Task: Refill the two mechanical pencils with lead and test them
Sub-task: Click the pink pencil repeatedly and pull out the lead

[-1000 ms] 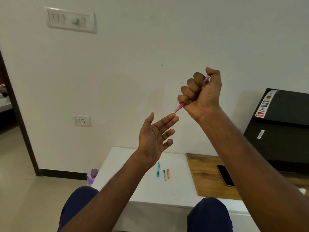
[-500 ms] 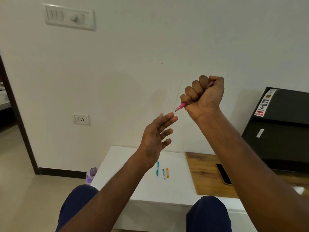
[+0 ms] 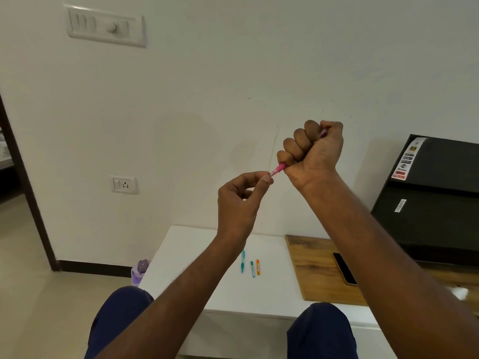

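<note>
Now | left hand (image 3: 239, 200) (flat, spread earlier) pinches pink mechanical pencil (image 3: 278, 169) tip | right hand (image 3: 311, 154) fisted round barrel

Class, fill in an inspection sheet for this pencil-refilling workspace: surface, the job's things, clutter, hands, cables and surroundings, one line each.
Surface: low white table; wooden board on its right part.
Job's things: pink mechanical pencil held up in the air; teal mechanical pencil, teal lead case and orange lead case lying side by side on the table.
Clutter: phone on the board.
Hands: right hand fisted round the pink pencil; left hand pinching at its tip.
Cables: nothing seen.
Surroundings: white wall, switch panel, socket, black cabinet, purple bottle on the floor.
</note>
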Demonstrator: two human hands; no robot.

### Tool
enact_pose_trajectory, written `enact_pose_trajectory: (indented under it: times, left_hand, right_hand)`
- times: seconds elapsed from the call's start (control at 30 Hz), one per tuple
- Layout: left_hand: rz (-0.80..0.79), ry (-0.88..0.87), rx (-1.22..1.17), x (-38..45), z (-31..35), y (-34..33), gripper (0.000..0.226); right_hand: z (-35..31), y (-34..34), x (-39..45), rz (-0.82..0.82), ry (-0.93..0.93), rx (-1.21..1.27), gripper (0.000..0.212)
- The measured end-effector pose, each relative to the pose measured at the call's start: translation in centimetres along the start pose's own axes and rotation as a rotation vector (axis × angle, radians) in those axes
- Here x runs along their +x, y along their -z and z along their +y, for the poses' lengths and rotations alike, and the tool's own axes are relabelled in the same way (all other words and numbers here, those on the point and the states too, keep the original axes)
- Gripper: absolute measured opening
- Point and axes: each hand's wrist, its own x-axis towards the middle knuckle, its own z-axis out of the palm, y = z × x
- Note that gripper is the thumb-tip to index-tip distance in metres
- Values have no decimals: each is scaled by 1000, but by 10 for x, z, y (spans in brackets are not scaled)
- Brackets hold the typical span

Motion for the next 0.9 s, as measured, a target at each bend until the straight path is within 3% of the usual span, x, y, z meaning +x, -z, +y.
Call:
enact_pose_trajectory:
  times: [0.9]
  left_hand:
    - [-159,213,-151,-7,-21,10,20]
  right_hand:
    - [16,16,-2,96,-76,80,52]
